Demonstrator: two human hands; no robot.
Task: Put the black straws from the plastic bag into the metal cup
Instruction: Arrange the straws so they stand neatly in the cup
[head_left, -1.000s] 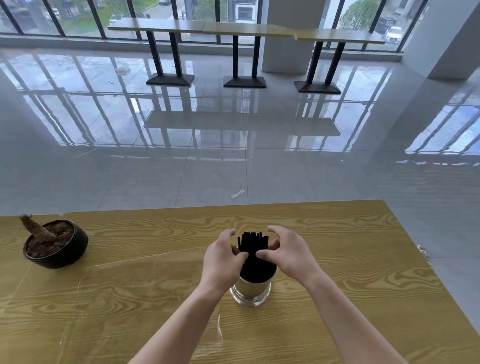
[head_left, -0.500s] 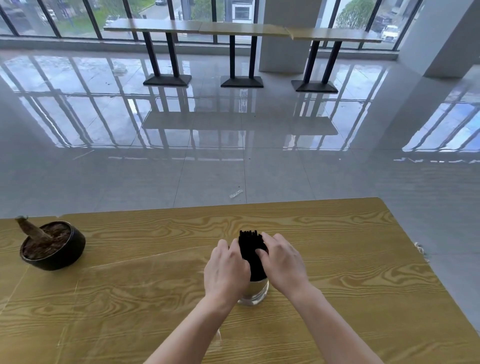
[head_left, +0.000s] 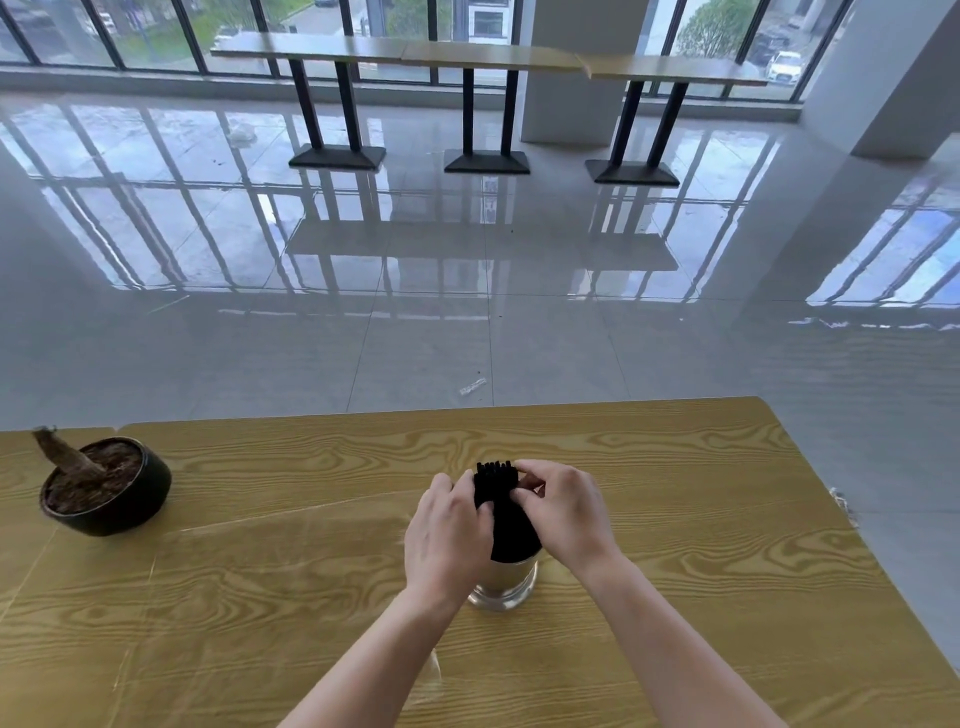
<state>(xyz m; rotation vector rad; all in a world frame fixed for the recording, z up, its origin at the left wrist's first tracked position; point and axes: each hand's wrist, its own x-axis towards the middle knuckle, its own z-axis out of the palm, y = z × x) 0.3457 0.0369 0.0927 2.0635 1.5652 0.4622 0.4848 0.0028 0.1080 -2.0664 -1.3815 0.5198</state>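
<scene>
A bundle of black straws (head_left: 506, 512) stands upright in a shiny metal cup (head_left: 503, 584) near the middle of the wooden table (head_left: 675, 519). My left hand (head_left: 448, 538) presses against the bundle's left side and hides part of the cup. My right hand (head_left: 566, 512) closes its fingers on the upper right of the bundle, just below the straw tips. A thin clear plastic film (head_left: 428, 675) lies flat on the table under my left forearm; I cannot tell whether it is the bag.
A black bowl-shaped pot (head_left: 106, 491) with soil and a cut stump sits at the table's left. The table's far edge and right corner border a glossy tiled floor. High tables (head_left: 488, 57) stand by the windows far behind.
Both hands have closed in on the straw bundle from a looser hold. The right hand's fingers now curl around the upper part. The cup stays in place.
</scene>
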